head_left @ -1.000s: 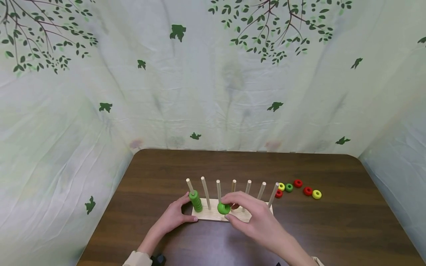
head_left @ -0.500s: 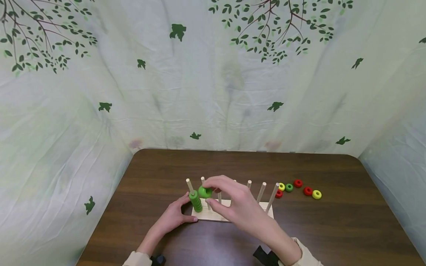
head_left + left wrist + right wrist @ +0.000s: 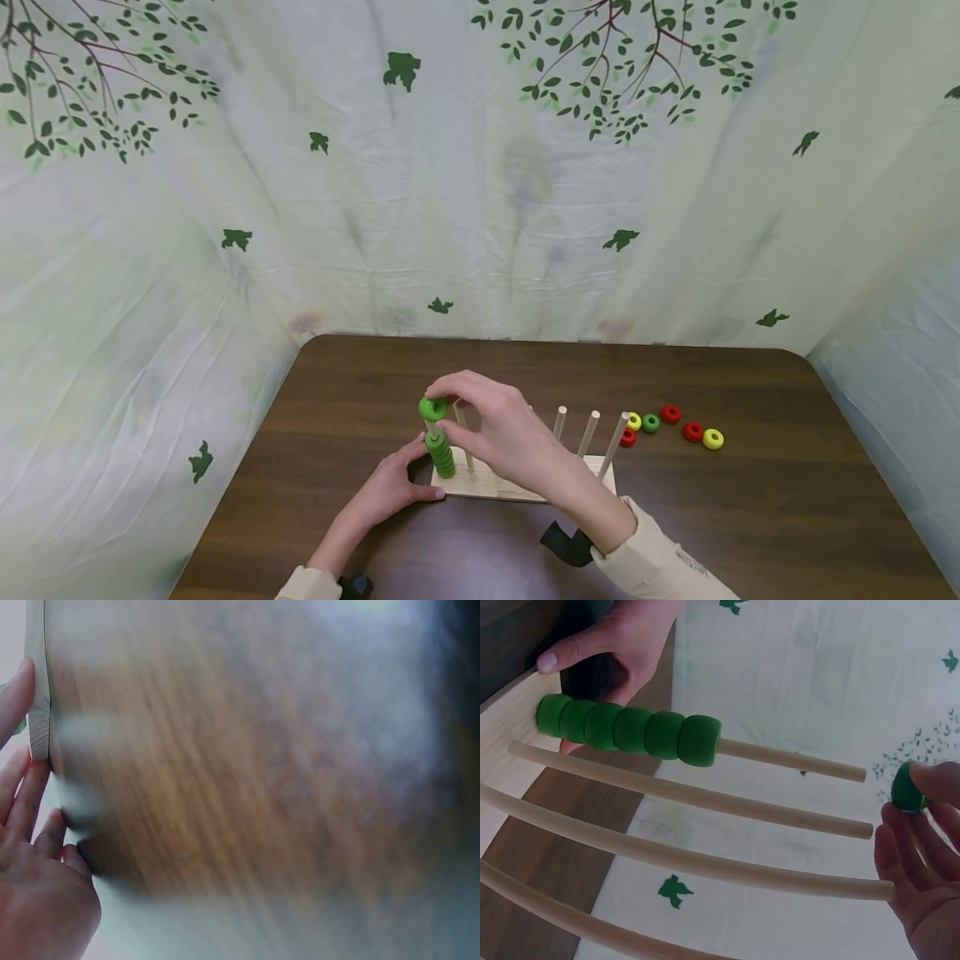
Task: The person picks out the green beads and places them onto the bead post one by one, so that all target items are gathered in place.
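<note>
My right hand (image 3: 510, 425) pinches a green ring bead (image 3: 430, 412) between thumb and fingertips, over the leftmost peg of a wooden peg stand (image 3: 495, 485). Seen from the right wrist, the held bead (image 3: 906, 789) is just off that peg's tip, apart from it. Several green beads (image 3: 630, 729) are stacked on the lower part of the same peg. With my left hand (image 3: 393, 487) I grip the stand's left end, thumb at the front edge and fingers behind. The left wrist view catches that hand (image 3: 41, 877) touching the board's end (image 3: 39, 739). My right hand hides some middle pegs.
Loose beads lie on the brown table (image 3: 750, 517) right of the stand: red beads (image 3: 671, 413), yellow beads (image 3: 713, 439) and a green bead (image 3: 651, 423). The other visible pegs (image 3: 588, 433) stand bare. A leaf-patterned cloth (image 3: 480, 208) hangs behind the table.
My right hand has carried the green bead left and upward, from mid-stand to above the leftmost peg. The left hand and the stand have kept their places.
</note>
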A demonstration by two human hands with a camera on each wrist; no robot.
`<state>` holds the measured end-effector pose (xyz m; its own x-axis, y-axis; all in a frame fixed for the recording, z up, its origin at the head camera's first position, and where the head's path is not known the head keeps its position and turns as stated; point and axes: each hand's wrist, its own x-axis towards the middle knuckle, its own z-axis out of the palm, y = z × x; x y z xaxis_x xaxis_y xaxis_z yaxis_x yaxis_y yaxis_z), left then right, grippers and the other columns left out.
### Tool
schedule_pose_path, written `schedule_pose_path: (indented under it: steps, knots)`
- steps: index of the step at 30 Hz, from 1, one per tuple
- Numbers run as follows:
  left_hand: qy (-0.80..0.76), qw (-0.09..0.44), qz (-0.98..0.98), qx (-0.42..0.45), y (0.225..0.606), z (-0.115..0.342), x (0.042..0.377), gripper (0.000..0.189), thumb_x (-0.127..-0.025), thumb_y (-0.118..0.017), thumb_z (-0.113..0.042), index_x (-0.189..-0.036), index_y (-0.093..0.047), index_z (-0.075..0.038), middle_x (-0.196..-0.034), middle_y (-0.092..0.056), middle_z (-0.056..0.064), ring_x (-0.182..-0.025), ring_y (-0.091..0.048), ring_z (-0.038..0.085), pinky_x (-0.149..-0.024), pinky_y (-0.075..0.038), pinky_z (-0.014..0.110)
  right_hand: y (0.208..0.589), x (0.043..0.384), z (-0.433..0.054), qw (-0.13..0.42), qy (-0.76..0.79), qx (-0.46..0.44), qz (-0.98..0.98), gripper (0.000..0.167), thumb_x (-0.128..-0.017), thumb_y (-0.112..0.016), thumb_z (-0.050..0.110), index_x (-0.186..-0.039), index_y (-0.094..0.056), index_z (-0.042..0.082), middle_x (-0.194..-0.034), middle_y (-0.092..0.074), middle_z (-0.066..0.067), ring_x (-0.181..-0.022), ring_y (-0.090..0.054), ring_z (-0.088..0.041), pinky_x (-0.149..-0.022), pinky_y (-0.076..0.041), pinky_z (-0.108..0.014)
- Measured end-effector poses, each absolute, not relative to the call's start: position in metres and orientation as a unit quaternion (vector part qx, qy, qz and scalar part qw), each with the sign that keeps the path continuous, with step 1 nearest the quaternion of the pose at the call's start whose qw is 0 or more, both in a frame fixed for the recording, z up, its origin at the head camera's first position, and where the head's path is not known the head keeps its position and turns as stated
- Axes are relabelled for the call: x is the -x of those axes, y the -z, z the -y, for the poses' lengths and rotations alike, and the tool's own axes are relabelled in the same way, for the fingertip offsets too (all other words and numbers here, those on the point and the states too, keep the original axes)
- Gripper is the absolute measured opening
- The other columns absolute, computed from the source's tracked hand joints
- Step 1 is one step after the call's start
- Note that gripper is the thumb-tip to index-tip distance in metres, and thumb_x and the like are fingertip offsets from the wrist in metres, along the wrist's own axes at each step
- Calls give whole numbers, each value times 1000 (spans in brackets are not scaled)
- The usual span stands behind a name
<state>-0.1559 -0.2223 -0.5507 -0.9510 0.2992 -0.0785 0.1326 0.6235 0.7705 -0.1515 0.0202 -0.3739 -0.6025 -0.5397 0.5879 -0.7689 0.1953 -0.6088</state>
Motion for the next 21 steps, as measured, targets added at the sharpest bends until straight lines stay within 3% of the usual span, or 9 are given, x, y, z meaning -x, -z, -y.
schedule_pose_path:
  steps: [11,21]
  knots:
    - [-421,100,-895,-108,550,222,155,74,-68,-91,-32,-136,-61,-24,-151,-41,15,-141,-33,33,-108,-32,55,363,163,-7,104,-372,-408,827,28,-89,-72,7,-115,-67,15,-112,-64,8,-100,-59,-7,-85,-47,-21]
    - [-425,103,-894,-102,549,221,154,76,-69,-91,-32,-137,-59,-22,-152,-38,17,-141,-33,34,-109,-31,56,357,169,-4,17,-354,-393,849,24,-90,-73,16,-114,-68,15,-105,-64,11,-89,-59,3,-80,-48,-20]
